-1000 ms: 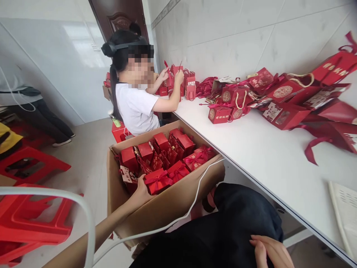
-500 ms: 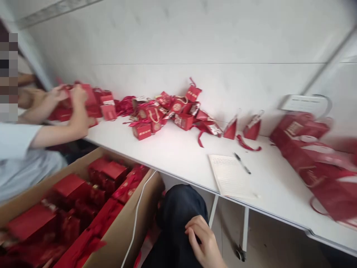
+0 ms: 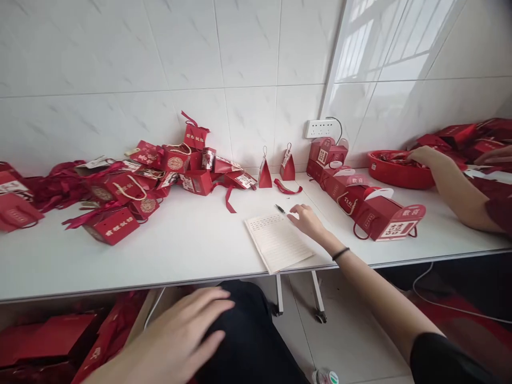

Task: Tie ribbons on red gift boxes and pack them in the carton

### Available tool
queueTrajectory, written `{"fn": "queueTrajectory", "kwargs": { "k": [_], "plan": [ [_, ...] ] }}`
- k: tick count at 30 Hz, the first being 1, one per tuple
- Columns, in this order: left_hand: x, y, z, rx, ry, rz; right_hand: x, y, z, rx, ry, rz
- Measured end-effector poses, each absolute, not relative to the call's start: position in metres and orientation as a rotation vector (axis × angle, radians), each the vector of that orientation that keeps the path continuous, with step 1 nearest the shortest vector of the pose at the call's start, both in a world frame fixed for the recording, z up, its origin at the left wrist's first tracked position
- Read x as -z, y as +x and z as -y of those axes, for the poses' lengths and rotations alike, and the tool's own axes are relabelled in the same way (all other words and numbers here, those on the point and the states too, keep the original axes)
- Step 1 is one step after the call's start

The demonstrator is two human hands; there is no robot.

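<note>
My right hand (image 3: 307,220) reaches across the white table, its fingers closed around the lower half of a black pen (image 3: 280,208). The pen lies at the top right corner of an open lined notebook (image 3: 276,241) with rows of writing at the top. Part of the pen is hidden under the fingers. My left hand (image 3: 188,325), slightly blurred, is above my lap with fingers spread, holding nothing. Two small red triangular boxes (image 3: 264,175) with loops stand behind the notebook, beside a loose red ribbon (image 3: 288,188).
Red gift boxes (image 3: 116,226) are heaped at left. A row of red boxes (image 3: 394,221) stands at right, near a power strip (image 3: 322,128). Another person's hand (image 3: 426,157) is at a red basin (image 3: 400,173). A box of red packages (image 3: 48,338) is below left.
The view has swung right. My right hand has left my lap for the pen. My left hand has come into view above my lap.
</note>
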State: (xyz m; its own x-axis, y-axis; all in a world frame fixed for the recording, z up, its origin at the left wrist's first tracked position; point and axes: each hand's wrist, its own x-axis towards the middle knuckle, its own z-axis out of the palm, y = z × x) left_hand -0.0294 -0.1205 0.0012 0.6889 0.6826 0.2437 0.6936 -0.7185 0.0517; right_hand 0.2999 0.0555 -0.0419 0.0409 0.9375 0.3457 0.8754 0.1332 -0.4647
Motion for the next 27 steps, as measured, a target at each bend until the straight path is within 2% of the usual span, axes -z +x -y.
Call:
{"fn": "queueTrajectory", "kwargs": {
  "k": [3,5,8,11,13,16,19,22,27],
  "plan": [
    [0.013,0.038,0.078,0.384,-2.956,0.750,0.049,0.295,-0.083,-0.208,-1.850,1.825],
    [0.033,0.075,0.055,0.505,-2.876,0.616,0.054,0.294,-0.093,-0.256,-1.864,1.847],
    [0.063,0.107,0.032,0.636,-2.781,0.615,0.057,0.298,-0.098,-0.303,-1.828,1.889],
    [0.082,0.116,0.023,0.623,-2.800,0.652,0.054,0.306,-0.097,-0.358,-1.785,1.837],
    [0.089,0.117,0.021,0.635,-2.782,0.625,0.047,0.307,-0.094,-0.596,-1.591,1.656],
    [0.098,0.118,0.021,0.812,-2.677,0.592,0.039,0.295,-0.088,-1.179,-1.072,1.296],
    [0.105,0.118,0.020,0.964,-2.603,0.586,0.041,0.274,-0.082,-1.489,-0.905,1.151],
    [0.109,0.119,0.019,0.970,-2.603,0.641,0.050,0.261,-0.079,-1.500,-0.955,1.145],
    [0.114,0.122,0.025,0.876,-2.701,0.717,0.059,0.264,-0.083,-1.273,-1.095,1.194]
  ]
}}
